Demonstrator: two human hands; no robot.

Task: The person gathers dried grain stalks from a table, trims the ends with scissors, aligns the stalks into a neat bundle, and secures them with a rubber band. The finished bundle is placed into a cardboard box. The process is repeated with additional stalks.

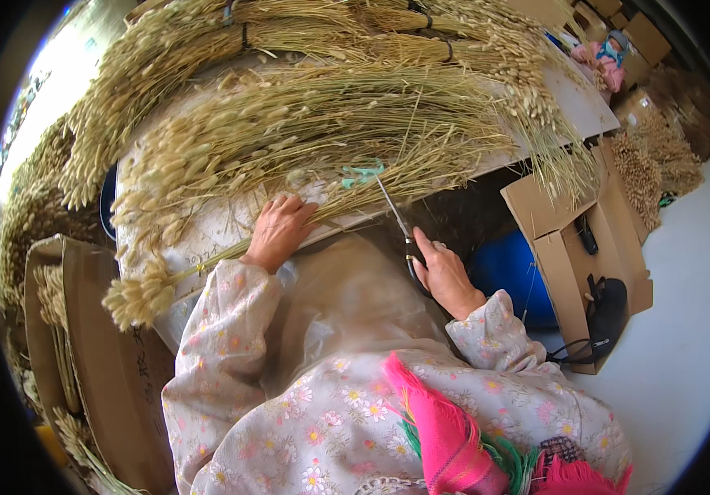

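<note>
My left hand (276,233) is closed around the stems of a thin bunch of dried grass (142,293), pressing it at the near edge of the table. The bunch's pale fluffy heads stick out to the left, past my sleeve, with a yellow tie near them. My right hand (444,274) grips scissors (394,203) by their dark handles, and the blades point up and away over the stem ends. Close to the blade tips lies a green strip (362,172) among the stems. A large loose heap of dried grass (314,124) spreads behind both hands.
Tied grass bundles (314,33) line the far side of the table (574,103). An open cardboard box (549,264) with dark items stands at right, beside a blue rounded container (516,276). Another cardboard box (111,355) is at left. A person in pink (607,66) appears far right.
</note>
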